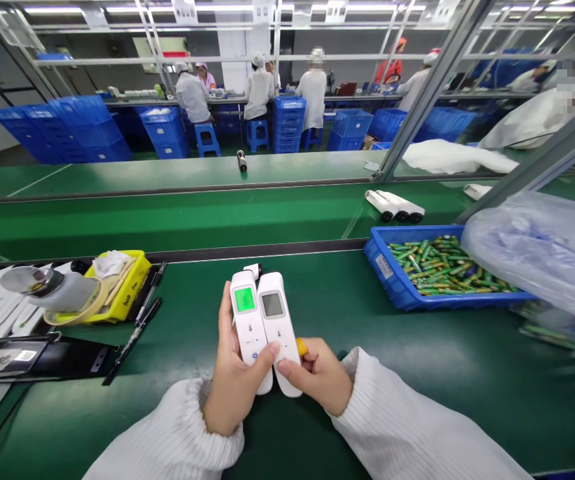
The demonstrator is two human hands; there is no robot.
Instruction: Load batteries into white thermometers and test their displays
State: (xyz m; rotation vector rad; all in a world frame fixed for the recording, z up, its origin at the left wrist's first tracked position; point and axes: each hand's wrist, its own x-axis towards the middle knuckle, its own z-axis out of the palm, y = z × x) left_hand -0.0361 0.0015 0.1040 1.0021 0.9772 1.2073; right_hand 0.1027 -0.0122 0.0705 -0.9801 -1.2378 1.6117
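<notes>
In the head view, the left hand [235, 380] is gripping a white plastic handheld device [250, 330] with a green-lit screen [244, 299]. The right hand [325, 377] is gripping a second white device [278, 327] with a grey screen [272, 305], beside the first, over the dark green tabletop [367, 327]. A blue plastic tray [447, 302] is standing to the right.

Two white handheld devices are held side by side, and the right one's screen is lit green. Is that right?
Not quite: the head view shows the left device with the green screen; the right device has a grey screen.
</notes>
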